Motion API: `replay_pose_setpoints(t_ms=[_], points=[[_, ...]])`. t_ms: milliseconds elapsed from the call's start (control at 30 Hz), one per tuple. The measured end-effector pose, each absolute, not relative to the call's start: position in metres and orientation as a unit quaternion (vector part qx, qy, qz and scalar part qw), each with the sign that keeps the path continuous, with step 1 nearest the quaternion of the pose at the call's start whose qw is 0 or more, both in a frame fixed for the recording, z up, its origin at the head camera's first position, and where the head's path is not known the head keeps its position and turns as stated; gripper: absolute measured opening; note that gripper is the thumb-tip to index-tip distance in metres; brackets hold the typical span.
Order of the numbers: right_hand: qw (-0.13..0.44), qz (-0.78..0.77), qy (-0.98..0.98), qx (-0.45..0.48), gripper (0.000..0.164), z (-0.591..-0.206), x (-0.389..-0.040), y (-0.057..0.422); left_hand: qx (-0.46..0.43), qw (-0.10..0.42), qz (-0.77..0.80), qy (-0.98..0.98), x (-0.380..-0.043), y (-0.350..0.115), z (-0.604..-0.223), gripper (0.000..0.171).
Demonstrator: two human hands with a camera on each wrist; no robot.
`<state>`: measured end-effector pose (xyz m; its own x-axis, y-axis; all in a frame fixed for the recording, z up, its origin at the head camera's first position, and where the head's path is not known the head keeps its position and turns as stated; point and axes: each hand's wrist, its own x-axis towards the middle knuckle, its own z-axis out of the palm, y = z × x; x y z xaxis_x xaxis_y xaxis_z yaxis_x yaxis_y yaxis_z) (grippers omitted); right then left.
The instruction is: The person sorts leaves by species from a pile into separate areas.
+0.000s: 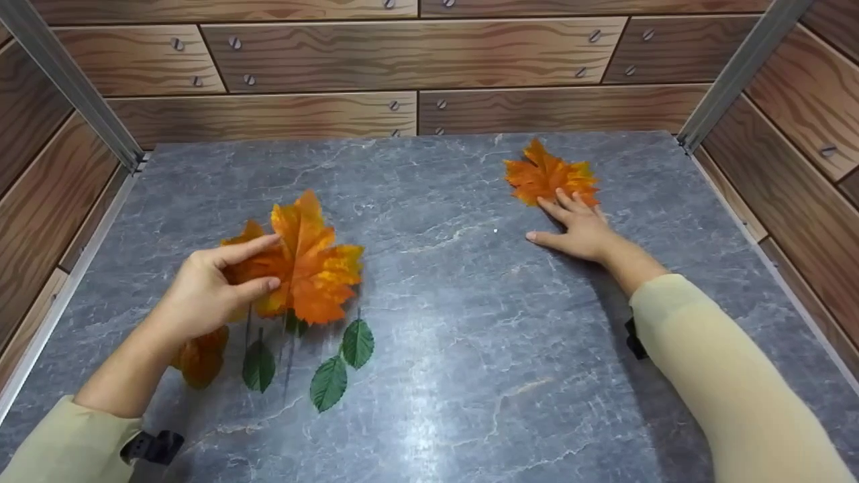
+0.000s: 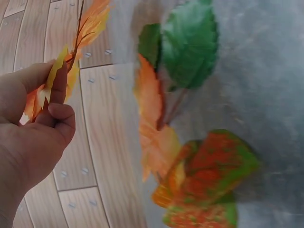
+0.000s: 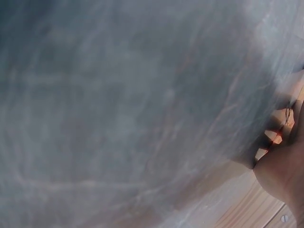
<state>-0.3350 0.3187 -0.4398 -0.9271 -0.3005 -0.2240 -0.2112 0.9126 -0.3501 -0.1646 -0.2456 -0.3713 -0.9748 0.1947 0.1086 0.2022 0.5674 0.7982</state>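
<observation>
My left hand (image 1: 194, 292) pinches an orange and yellow artificial maple leaf (image 1: 312, 268) between thumb and fingers, at the left of the table. In the left wrist view this maple leaf (image 2: 92, 23) is seen edge-on, with a dark stem. At the far right, my right hand (image 1: 582, 231) rests with spread fingers at the near edge of another orange maple leaf (image 1: 547, 171), which lies on the table. The right wrist view shows only part of the right hand (image 3: 280, 175), blurred at the edge.
Below the left hand lie several green leaves (image 1: 329, 384) and a brownish-orange leaf (image 1: 201, 359). Close by, in the left wrist view, is a red and green leaf (image 2: 218, 161). The grey marbled table (image 1: 436, 302) is bordered by wood-patterned walls (image 1: 402, 57) at the back and sides.
</observation>
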Motion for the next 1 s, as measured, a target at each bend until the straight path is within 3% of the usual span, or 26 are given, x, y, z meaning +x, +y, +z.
replay_pose_setpoints(t_ms=[300,567,1000], points=[[0.138,-0.158,0.969,-0.133,0.099,-0.442,-0.335,0.318,-0.113,0.046,-0.467,-0.876,-0.176,-0.228,-0.350,0.038],[0.134,-0.163,0.969,-0.131,0.100,-0.441,-0.336,0.318,-0.136,0.090,-0.467,-0.869,-0.195,-0.209,-0.331,0.045],[0.138,-0.168,0.968,-0.126,0.100,-0.442,-0.335,0.318,-0.150,0.101,-0.516,-0.837,-0.252,-0.144,-0.315,0.028]])
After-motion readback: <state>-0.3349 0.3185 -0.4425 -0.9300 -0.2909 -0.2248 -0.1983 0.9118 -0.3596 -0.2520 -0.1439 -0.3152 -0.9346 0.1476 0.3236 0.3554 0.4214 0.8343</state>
